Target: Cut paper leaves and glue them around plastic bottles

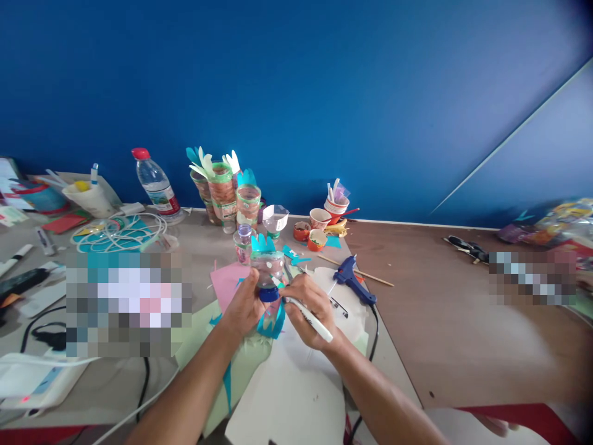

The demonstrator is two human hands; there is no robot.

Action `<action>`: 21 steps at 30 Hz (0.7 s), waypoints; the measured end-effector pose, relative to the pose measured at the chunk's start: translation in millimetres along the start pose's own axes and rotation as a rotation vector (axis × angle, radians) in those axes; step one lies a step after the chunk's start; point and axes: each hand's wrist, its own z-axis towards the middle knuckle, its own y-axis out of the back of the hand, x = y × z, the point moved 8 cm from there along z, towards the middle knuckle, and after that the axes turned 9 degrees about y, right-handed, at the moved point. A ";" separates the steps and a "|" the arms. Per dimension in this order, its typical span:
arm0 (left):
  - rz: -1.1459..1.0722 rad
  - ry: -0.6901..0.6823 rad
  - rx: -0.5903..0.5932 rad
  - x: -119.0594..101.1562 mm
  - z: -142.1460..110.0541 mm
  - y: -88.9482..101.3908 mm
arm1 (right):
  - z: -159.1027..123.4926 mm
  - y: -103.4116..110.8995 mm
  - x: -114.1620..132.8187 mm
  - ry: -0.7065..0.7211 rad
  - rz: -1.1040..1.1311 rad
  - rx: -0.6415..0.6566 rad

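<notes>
My left hand [245, 299] is closed around the side of a cut clear bottle top [266, 267]. It is turned upside down, with its dark blue cap [269, 295] below and turquoise paper points rising from the rim. In my right hand [311, 307] is a white marker [309, 319], gripped like a pen. Its tip is near the bottle's side; whether it touches I cannot tell. Just below the cap lies a turquoise paper strip [272, 324]. A blue glue gun [356, 281] rests right of my right hand.
Behind stand several decorated plastic cups [222, 191] and a red-capped water bottle [157, 185]. Paper cups [319, 217] stand at the back, near a wooden stick [365, 272]. White paper [291, 395] lies under my forearms. A white power strip [41, 380] and cables are at left.
</notes>
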 end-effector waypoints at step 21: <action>-0.010 -0.006 0.007 0.8 2.8 1.3 | -4.7 1.1 -8.0 -0.057 -0.018 -0.038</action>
